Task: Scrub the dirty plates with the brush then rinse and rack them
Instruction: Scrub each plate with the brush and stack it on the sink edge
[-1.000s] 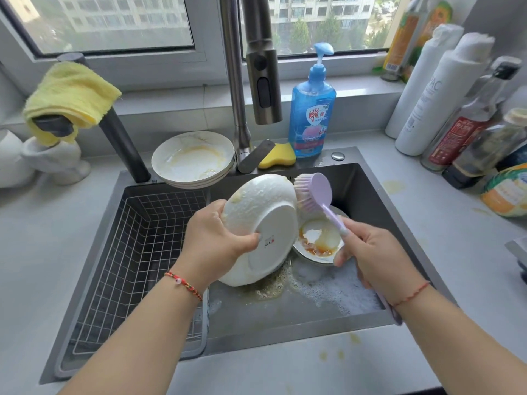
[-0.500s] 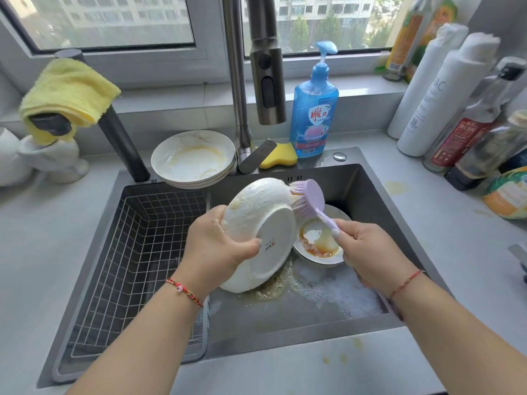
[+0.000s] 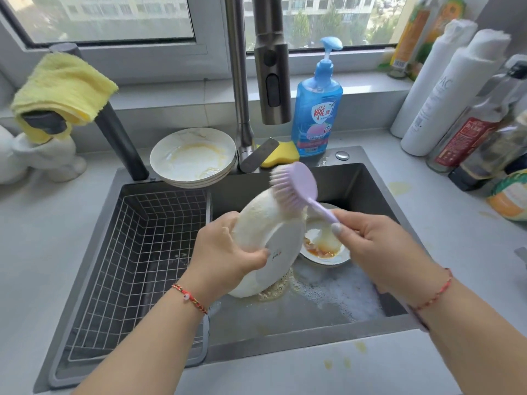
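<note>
My left hand grips a soapy white plate by its rim, tilted on edge over the dark sink with its underside facing me. My right hand holds the handle of a lilac brush, whose bristles press on the plate's upper back edge. Behind the held plate a dirty plate with red-orange sauce lies on the sink floor. A stack of dirty plates with yellow smears sits on the sink's back rim. The wire rack basket fills the sink's left half.
The tap spout hangs over the sink's middle. Blue soap bottle and yellow sponge stand behind the sink. Bottles crowd the right counter. A yellow cloth hangs at the back left. Suds cover the sink floor.
The brush head has slid along the plate's back rim, first tucking behind it, now lifted onto its top edge. My left hand keeps the plate in about the same place.
</note>
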Action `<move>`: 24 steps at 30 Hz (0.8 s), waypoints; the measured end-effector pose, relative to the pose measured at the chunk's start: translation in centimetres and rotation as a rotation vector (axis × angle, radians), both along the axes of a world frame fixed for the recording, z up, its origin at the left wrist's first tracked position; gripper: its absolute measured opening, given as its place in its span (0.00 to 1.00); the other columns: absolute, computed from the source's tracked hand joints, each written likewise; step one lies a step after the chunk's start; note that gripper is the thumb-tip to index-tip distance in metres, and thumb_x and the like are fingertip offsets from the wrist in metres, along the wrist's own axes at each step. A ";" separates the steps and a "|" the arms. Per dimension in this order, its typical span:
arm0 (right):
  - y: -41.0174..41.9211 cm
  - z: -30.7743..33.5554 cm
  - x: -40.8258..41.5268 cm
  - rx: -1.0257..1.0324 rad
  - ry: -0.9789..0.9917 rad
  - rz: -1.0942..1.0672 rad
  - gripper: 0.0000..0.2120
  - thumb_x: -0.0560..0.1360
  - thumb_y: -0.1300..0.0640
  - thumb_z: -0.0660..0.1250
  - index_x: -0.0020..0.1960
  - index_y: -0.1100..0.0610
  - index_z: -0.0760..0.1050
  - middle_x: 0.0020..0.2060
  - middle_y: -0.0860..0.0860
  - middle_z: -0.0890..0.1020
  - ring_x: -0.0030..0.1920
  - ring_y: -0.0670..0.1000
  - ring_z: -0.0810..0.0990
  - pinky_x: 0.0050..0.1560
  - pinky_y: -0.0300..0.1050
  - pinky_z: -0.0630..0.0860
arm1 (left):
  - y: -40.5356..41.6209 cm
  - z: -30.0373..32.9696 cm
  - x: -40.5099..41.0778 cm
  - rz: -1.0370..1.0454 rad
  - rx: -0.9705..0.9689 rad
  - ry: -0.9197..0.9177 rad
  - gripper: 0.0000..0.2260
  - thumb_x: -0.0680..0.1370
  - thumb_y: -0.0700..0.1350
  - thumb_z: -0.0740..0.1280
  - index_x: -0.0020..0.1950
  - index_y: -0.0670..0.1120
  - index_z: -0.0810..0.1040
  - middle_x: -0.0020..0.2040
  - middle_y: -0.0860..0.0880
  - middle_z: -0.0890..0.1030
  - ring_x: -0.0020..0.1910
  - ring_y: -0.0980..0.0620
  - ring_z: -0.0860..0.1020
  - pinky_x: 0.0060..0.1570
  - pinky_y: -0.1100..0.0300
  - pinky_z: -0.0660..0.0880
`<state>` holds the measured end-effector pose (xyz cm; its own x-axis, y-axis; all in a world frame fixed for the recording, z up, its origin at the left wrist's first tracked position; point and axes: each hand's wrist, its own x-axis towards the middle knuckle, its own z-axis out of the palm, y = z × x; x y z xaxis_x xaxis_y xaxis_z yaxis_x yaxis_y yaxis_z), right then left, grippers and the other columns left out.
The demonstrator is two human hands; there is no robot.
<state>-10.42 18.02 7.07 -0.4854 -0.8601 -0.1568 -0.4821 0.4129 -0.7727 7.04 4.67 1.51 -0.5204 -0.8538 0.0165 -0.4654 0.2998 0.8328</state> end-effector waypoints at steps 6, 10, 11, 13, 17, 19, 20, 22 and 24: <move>0.6 -7.5 -1.2 0.111 -0.629 -0.326 0.10 0.81 0.56 0.59 0.54 0.53 0.79 0.25 0.54 0.68 0.17 0.49 0.59 0.19 0.34 0.60 | -1.0 0.3 0.3 0.099 0.029 0.172 0.18 0.60 0.45 0.83 0.42 0.54 0.77 0.40 0.53 0.82 0.41 0.53 0.82 0.44 0.50 0.82; -0.8 -10.0 1.1 -0.060 -0.942 -0.452 0.17 0.74 0.50 0.68 0.57 0.59 0.70 0.43 0.60 0.83 0.17 0.45 0.60 0.17 0.35 0.63 | -0.6 -0.2 -0.6 0.175 0.175 0.392 0.21 0.55 0.52 0.80 0.45 0.53 0.80 0.43 0.53 0.85 0.43 0.52 0.84 0.44 0.55 0.81; -1.2 -10.3 1.5 -0.091 -0.987 -0.472 0.22 0.71 0.48 0.70 0.58 0.58 0.70 0.48 0.60 0.82 0.17 0.44 0.60 0.17 0.35 0.64 | -0.4 -0.3 -0.9 0.183 0.212 0.448 0.22 0.56 0.51 0.80 0.47 0.52 0.80 0.44 0.52 0.86 0.44 0.51 0.85 0.45 0.55 0.80; -1.9 -10.4 2.3 -0.150 -1.070 -0.476 0.28 0.66 0.47 0.72 0.60 0.60 0.69 0.51 0.61 0.81 0.18 0.44 0.60 0.17 0.35 0.63 | 0.1 -0.5 -1.5 0.187 0.284 0.546 0.24 0.56 0.49 0.80 0.50 0.49 0.80 0.46 0.49 0.86 0.46 0.48 0.85 0.46 0.54 0.80; -2.4 -10.3 2.2 -0.241 -1.066 -0.464 0.33 0.62 0.49 0.75 0.61 0.64 0.68 0.45 0.60 0.75 0.18 0.45 0.60 0.18 0.34 0.62 | 0.2 -0.8 -1.8 0.187 0.346 0.611 0.27 0.55 0.49 0.81 0.52 0.48 0.79 0.48 0.46 0.85 0.49 0.45 0.84 0.48 0.49 0.81; -2.4 -9.6 1.1 -0.228 -0.977 -0.432 0.33 0.60 0.50 0.76 0.58 0.63 0.68 0.42 0.60 0.75 0.19 0.46 0.61 0.18 0.36 0.63 | -0.3 -1.0 -1.4 0.174 0.415 0.617 0.29 0.54 0.48 0.81 0.53 0.47 0.78 0.48 0.47 0.85 0.49 0.45 0.84 0.47 0.51 0.81; -2.3 -9.1 0.4 -0.205 -0.909 -0.396 0.32 0.60 0.50 0.76 0.57 0.62 0.69 0.41 0.60 0.76 0.20 0.47 0.63 0.18 0.37 0.64 | -0.4 -1.0 -1.2 0.163 0.468 0.625 0.31 0.54 0.47 0.81 0.55 0.46 0.78 0.50 0.45 0.85 0.50 0.44 0.84 0.47 0.49 0.81; -2.5 -7.7 -1.2 -0.130 -0.733 -0.298 0.29 0.62 0.53 0.78 0.58 0.59 0.71 0.42 0.60 0.79 0.22 0.47 0.67 0.20 0.40 0.67 | -0.8 -1.2 -0.8 0.143 0.540 0.621 0.33 0.55 0.46 0.81 0.58 0.43 0.77 0.52 0.42 0.84 0.53 0.40 0.83 0.51 0.41 0.80; -2.9 -6.3 -2.7 -0.062 -0.556 -0.182 0.23 0.66 0.59 0.77 0.58 0.56 0.73 0.41 0.59 0.80 0.22 0.46 0.69 0.20 0.40 0.68 | -1.0 -1.2 -0.5 0.118 0.551 0.581 0.32 0.55 0.47 0.81 0.57 0.43 0.77 0.52 0.41 0.84 0.52 0.39 0.83 0.52 0.37 0.79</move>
